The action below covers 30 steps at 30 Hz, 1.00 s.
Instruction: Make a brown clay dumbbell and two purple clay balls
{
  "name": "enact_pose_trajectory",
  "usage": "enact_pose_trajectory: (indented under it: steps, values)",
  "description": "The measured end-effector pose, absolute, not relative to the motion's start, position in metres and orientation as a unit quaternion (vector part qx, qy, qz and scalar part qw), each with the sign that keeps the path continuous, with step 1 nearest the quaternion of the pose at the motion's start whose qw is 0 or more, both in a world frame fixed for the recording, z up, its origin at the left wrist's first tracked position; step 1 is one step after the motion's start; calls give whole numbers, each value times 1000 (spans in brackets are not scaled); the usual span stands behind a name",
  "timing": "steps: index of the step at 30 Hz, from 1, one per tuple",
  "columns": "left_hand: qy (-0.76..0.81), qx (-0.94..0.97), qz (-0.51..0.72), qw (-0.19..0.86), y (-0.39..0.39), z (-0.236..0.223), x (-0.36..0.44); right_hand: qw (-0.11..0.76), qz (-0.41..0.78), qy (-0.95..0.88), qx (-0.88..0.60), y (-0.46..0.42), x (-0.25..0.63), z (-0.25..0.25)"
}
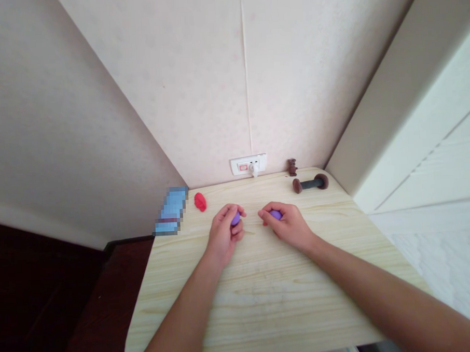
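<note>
My left hand is closed around a smooth purple lump, which shows between the thumb and the curled fingers. A second purple lump is gripped in my right hand, partly covered by the thumb and fingers. Both look rounded, perhaps modelling clay; most of each is hidden. The hands are a short way apart over the middle of the light wooden tabletop. Beyond my left hand lies a crumpled-looking red lump, touched by neither hand.
A small dumbbell-shaped object with brown ends lies at the back right, with a small brown bear figure behind it. A blurred-out blue item is at the left edge. Behind the table, a wall socket holds a white plug.
</note>
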State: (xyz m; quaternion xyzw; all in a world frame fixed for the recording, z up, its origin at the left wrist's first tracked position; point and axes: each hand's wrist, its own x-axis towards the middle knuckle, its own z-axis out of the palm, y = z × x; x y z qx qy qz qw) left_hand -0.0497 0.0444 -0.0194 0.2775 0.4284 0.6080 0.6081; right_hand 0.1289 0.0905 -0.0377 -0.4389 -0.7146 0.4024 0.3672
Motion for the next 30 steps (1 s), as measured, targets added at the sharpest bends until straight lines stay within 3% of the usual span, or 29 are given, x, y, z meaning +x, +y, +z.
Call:
enact_pose_trajectory:
  steps: [12,30]
  values:
    - [529,330,613,486,44,-27,-47,374,406,-708,-440,93,128,-42]
    - [458,207,625,597,43,-15,-57,334,359,-750,-444,92,126,-44]
